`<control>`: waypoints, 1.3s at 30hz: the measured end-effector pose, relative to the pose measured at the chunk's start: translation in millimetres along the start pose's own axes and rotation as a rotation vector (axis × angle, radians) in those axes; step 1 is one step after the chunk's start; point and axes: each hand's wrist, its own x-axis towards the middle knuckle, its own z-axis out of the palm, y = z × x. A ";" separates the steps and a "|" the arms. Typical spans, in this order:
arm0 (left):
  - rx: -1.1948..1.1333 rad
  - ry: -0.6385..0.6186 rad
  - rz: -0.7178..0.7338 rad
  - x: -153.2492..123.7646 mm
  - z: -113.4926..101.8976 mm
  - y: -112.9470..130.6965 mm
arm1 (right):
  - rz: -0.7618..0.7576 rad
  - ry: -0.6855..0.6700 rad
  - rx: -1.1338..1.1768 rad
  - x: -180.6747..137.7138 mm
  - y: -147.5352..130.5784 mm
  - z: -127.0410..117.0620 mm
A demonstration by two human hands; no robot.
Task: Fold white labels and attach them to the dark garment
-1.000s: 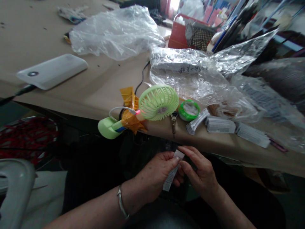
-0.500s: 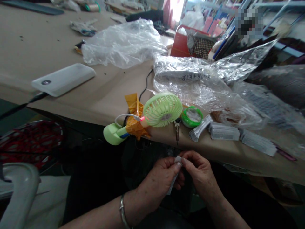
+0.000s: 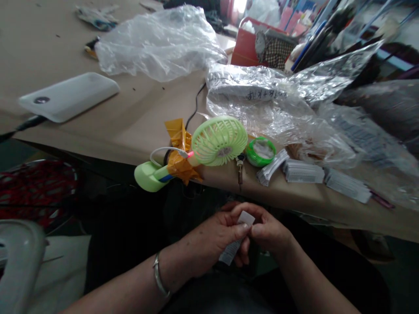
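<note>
My left hand [image 3: 216, 235] is closed on a small white printed label [image 3: 230, 251], its thumb lying across the front. Both ends of the label stick out, one above the thumb and one below the fingers. My right hand [image 3: 270, 229] meets it from the other side, with thumb and fingers pinched at the label's right edge. The hands are together in front of my lap, below the table edge. On the edge beyond them lie a fanned stack of labels [image 3: 272, 168] and two more label stacks [image 3: 303, 171] [image 3: 347, 185].
A green fan [image 3: 219, 141] is taped to the table edge, beside a thin metal-tipped tool [image 3: 240, 172] and a green round tub [image 3: 261, 151]. Clear plastic bags [image 3: 160, 43] cover the back. A white power bank [image 3: 70, 97] lies left; a red box [image 3: 247, 43] stands behind.
The label has turned to show more of its face, and my right fingers have curled in closer around its upper end. The whole view has shifted slightly.
</note>
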 end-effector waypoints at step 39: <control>0.390 0.546 0.446 5.2 -2.0 15.4 | -0.438 0.654 -0.994 14.1 -24.4 29.8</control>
